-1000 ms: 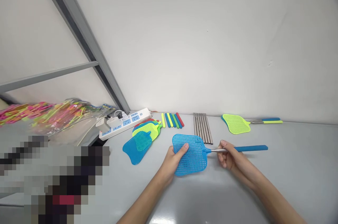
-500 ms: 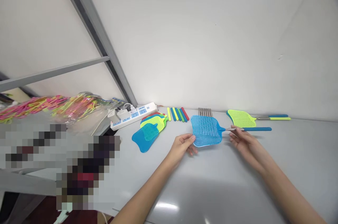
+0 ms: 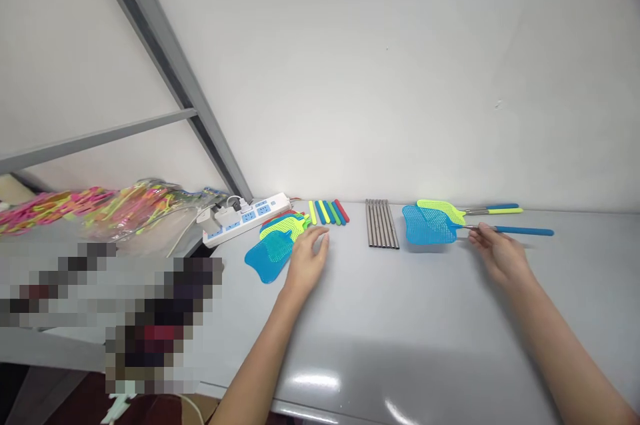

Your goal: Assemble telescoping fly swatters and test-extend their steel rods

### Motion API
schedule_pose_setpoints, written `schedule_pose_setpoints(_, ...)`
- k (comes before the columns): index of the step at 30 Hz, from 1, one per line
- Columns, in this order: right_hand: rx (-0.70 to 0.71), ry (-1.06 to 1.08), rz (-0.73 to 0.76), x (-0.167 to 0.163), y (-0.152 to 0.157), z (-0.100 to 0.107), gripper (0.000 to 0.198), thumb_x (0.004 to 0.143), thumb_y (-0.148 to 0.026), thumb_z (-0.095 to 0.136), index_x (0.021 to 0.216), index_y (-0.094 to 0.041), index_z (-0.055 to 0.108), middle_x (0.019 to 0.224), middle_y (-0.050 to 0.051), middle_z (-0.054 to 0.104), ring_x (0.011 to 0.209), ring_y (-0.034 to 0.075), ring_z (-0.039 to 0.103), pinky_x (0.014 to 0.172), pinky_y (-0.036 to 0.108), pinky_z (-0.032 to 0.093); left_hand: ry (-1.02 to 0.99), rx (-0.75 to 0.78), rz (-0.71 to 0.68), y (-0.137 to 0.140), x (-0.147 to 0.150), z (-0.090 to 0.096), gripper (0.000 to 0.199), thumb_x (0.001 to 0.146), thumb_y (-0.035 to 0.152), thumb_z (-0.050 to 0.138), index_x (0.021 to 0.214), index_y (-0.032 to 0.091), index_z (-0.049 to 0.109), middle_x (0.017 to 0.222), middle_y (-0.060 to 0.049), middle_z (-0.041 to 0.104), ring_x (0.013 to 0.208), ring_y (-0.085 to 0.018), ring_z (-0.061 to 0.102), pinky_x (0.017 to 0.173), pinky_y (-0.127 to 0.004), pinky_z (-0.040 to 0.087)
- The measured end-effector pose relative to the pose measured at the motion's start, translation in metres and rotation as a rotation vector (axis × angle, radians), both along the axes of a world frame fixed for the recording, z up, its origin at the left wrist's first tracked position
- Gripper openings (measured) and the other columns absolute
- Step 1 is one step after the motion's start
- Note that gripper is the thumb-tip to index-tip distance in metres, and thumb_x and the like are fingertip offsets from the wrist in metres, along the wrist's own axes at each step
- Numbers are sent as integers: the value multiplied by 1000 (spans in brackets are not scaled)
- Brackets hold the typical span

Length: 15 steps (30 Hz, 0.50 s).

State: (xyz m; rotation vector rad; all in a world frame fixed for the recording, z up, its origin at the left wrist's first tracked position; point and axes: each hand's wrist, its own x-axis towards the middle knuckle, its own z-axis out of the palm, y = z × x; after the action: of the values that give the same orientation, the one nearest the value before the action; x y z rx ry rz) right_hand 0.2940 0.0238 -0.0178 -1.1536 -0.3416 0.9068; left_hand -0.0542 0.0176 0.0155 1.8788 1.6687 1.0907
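Note:
My right hand (image 3: 497, 253) pinches the metal rod of a blue fly swatter (image 3: 429, 226), whose handle points right. Its mesh head overlaps a yellow-green fly swatter (image 3: 443, 208) lying near the wall. At the left, my left hand (image 3: 307, 255) holds nothing, thumb and fingers apart, just beside a stack of loose swatter heads. On top of that stack is a blue swatter head (image 3: 267, 265), with a yellow-green head (image 3: 267, 230) partly under it. Several metal rods (image 3: 383, 223) lie in a row between my hands. Several coloured handles (image 3: 330, 211) lie left of them.
A white power strip (image 3: 245, 219) with plugs sits behind the loose heads. Bagged pink and yellow items (image 3: 135, 203) are at the far left, beside a grey metal frame (image 3: 175, 85). The wall bounds the grey table (image 3: 350, 318) at the back.
My right hand has carried the blue swatter rightward to the finished-looking swatters. My left hand has let go of its mesh head and moved left to the loose heads.

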Motion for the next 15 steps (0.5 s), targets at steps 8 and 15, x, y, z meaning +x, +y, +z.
schedule_pose_setpoints(8, -82, -91, -90, 19, 13, -12, 7, 70, -6, 58, 68, -10, 52, 66, 2, 57, 60, 9, 58, 62, 18, 51, 316, -81, 317, 13, -41, -8, 41, 75, 30, 44, 113, 14, 49, 122, -19, 40, 116, -32, 31, 88, -50, 24)
schedule_pose_setpoints(15, -185, -147, -52, 41, 53, -10, 28, 81, -26, 47, 106, -14, 48, 104, 7, 52, 86, 18, 54, 70, 37, 46, 430, -126, 251, 20, -54, -12, 40, 74, 21, 44, 113, 17, 47, 115, -11, 51, 108, -25, 42, 84, -41, 31)
